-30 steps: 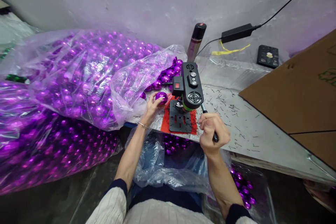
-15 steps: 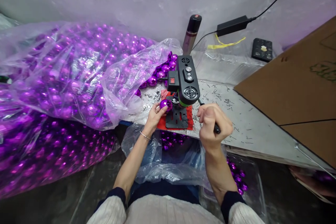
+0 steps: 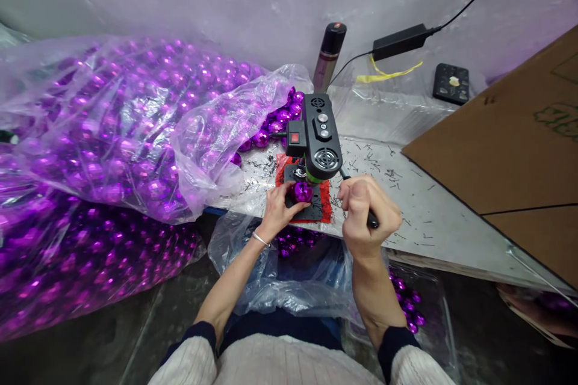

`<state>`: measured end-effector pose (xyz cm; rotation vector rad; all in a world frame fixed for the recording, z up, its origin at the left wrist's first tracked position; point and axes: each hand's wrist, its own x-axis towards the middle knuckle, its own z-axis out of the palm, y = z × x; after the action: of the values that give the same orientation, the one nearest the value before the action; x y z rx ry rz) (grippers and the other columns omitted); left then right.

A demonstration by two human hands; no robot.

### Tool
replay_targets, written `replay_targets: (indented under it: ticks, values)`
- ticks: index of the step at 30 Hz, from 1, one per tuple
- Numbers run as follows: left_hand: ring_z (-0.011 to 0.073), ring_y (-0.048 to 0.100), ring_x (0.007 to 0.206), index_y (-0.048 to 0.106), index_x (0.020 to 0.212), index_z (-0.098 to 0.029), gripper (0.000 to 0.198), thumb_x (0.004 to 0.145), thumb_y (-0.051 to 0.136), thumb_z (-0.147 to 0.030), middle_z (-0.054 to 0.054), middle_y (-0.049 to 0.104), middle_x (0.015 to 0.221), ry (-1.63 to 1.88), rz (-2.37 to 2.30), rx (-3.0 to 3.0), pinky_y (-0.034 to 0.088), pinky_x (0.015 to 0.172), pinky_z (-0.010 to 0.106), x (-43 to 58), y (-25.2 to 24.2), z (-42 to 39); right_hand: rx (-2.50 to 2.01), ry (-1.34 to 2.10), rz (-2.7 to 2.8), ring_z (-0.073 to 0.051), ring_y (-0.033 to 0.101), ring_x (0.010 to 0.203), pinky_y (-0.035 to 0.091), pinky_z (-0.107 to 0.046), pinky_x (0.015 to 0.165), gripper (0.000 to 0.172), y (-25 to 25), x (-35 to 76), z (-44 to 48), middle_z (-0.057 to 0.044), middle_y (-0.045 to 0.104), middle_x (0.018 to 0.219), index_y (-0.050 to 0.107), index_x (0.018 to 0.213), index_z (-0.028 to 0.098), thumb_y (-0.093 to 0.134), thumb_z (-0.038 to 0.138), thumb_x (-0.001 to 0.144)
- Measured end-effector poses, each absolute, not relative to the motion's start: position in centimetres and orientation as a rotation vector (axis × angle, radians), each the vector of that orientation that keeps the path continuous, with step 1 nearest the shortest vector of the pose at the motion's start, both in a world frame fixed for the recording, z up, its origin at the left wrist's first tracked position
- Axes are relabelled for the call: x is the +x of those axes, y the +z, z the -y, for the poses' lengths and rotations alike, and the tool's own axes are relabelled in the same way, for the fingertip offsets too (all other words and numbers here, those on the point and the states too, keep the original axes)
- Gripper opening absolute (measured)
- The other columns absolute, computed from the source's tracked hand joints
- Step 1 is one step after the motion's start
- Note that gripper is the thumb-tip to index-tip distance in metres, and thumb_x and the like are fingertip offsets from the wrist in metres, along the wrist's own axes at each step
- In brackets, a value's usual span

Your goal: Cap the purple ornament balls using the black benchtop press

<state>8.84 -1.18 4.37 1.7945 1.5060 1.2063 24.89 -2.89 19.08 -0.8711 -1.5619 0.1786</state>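
Observation:
Between the thumb and fingers of my left hand (image 3: 280, 209) is a shiny purple ball (image 3: 303, 192). The ball is over the black base plate (image 3: 316, 210) of a small drill press (image 3: 321, 135), just under its head; whether it touches the plate I cannot tell. My right hand (image 3: 371, 210) is wrapped round the black lever handle (image 3: 372, 219) on the press's right side. A red mat (image 3: 326, 207) lies beneath the base. The tool tip under the head is hidden.
Clear plastic bags of purple balls (image 3: 112, 126) fill the left. Black shavings litter the white tabletop (image 3: 379, 192). Behind the press stands a spray can (image 3: 329, 57); a black power adapter (image 3: 400, 41) hangs by the wall. A cardboard box (image 3: 506, 144) leans in from the right.
My left hand has moved right with the purple ball, from beside the press to under its head. My right hand stays on the lever, almost unmoved.

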Motion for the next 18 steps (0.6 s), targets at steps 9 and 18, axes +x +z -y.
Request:
replay_targets:
  ticks: [9, 18]
  values:
    - [0.0299, 0.066, 0.117, 0.057, 0.136, -0.023, 0.066, 0.083, 0.078, -0.056, 0.012, 0.070, 0.124, 1.254, -1.452, 1.868, 0.051, 0.104, 0.048, 9.8, 3.2, 1.1, -0.838, 0.162, 1.599, -0.012, 0.055, 0.063, 0.042, -0.029, 0.058, 0.030, 18.2, 25.2, 3.2, 0.001, 0.057, 0.066, 0.050, 0.068, 0.021, 0.049, 0.013, 0.097]
    - [0.0286, 0.067, 0.115, 0.057, 0.136, -0.022, 0.063, 0.086, 0.074, -0.057, 0.012, 0.071, 0.122, 1.293, -1.454, 1.868, 0.053, 0.102, 0.046, 9.8, 3.0, 1.2, -0.737, 0.011, 1.652, -0.012, 0.056, 0.063, 0.045, -0.028, 0.058, 0.025, 12.3, 25.6, 3.0, -0.001, 0.062, 0.074, 0.053, 0.074, 0.021, 0.047, 0.017, 0.098]
